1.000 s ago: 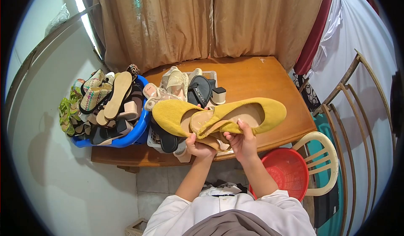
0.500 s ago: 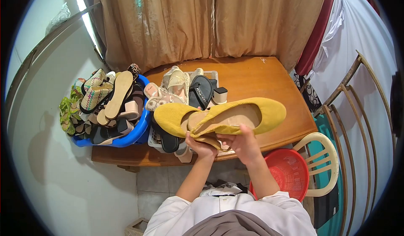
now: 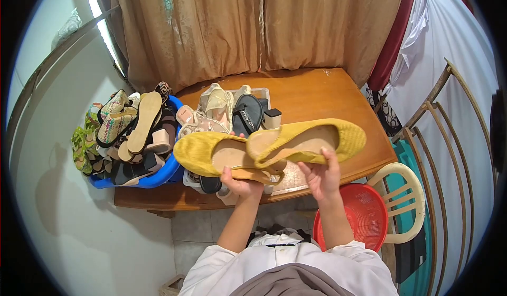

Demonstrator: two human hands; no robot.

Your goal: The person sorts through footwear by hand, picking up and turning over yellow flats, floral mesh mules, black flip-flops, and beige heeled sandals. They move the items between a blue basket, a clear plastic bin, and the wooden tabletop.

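Note:
Two yellow ribbed shoes with beige insoles are held up above the front of the table. My left hand (image 3: 242, 184) grips the left yellow shoe (image 3: 198, 151), its toe pointing left. In my right hand (image 3: 321, 179) is the right yellow shoe (image 3: 346, 140), thumb on the inner edge and toe pointing right. The heel ends overlap in the middle, the right shoe's heel lying over the left one. Behind them a white basket (image 3: 262, 92) holds several sandals, among them a black thong sandal (image 3: 248, 114) with a decorated strap; the shoes hide part of the basket.
A blue tub (image 3: 177, 164) piled with sandals sits on the left of the wooden table (image 3: 311, 95). To the right stand a red plastic basket (image 3: 364, 217), a cream plastic chair (image 3: 414, 201) and a wooden rack (image 3: 430, 111). Brown curtains (image 3: 211, 26) hang behind.
The two yellow shoes have spread apart, the left one moving left and the right one slightly right. Both hands have separated with them, and the overlap at the heels is smaller.

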